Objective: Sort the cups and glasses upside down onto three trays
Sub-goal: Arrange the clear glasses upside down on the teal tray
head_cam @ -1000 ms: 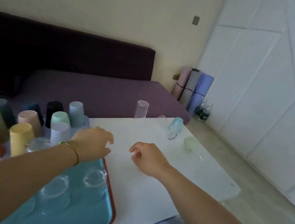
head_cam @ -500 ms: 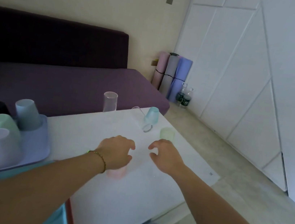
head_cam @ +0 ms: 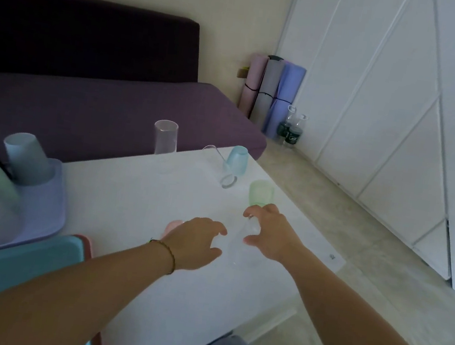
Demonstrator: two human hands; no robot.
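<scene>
My left hand (head_cam: pixel 196 241) and my right hand (head_cam: pixel 273 234) hover over the white table (head_cam: pixel 129 193), fingers spread and loosely curled, holding nothing. A faint clear glass (head_cam: pixel 242 237) lies between them. Partly hidden behind my left hand is a pink cup (head_cam: pixel 173 225). Just beyond my right fingertips stands a green cup (head_cam: pixel 260 193). Farther back are a blue cup (head_cam: pixel 238 159), a clear glass on its side (head_cam: pixel 221 167) and a tall clear glass (head_cam: pixel 164 143). At the left, a lavender tray (head_cam: pixel 53 197) holds several upside-down cups (head_cam: pixel 25 158).
A teal tray (head_cam: pixel 18 260) lies on a red tray (head_cam: pixel 89 245) at the near left. A purple sofa (head_cam: pixel 99 101) runs behind the table. Rolled mats (head_cam: pixel 272 91) and two bottles (head_cam: pixel 291 128) stand by the white wardrobe (head_cam: pixel 388 122). The table's right edge drops to the floor.
The view has swung right, away from the trays. Both hands moved forward and right over the table, to either side of the lying clear glass.
</scene>
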